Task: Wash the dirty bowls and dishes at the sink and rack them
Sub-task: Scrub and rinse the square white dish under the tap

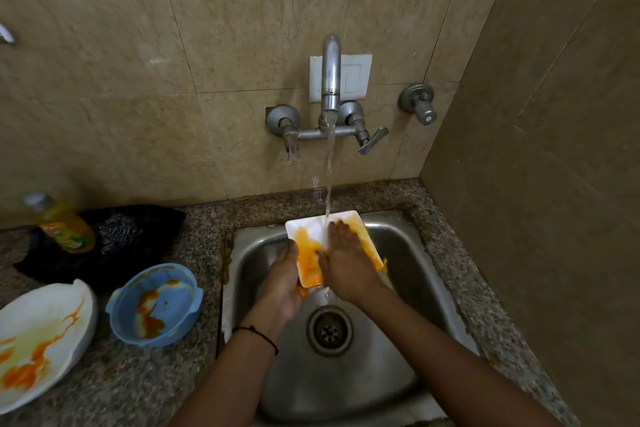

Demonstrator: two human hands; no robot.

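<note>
Rinse stage on the first piece, by the look of it. The white rectangular dish (pixel 309 229) sat just above centre of the frame, held tilted over the sink (pixel 401 253) right under the water stream (pixel 329 166) from the wall tap (pixel 330 80). The left hand (pixel 284 282) gripped the dish's near left edge, thumb up on the rim and fingers curled underneath. The right hand (pixel 346 263) lay flat on the dish's face with fingers fairly straight, holding nothing, just pressing on the surface. Lots of orange sauce was on both sides of the dish, so I'd call this step barely halfway.

At lower left on the counter (pixel 180 392), the blue bowl (pixel 156 305) and the white plate (pixel 41 340) were both streaked orange, so most of the job remained. The soap bottle (pixel 64 225) and the steel scrubber (pixel 117 232) sat at mid left, well apart from the hands.

My guess for the next move: water alone probably won't shift that grease, so the right hand would need to reach across for the scrubber and soap while the left keeps a firm hold, since a wet dish gets slippery. No rack showed anywhere in the frame, so I couldn't tell where the clean stuff goes.
</note>
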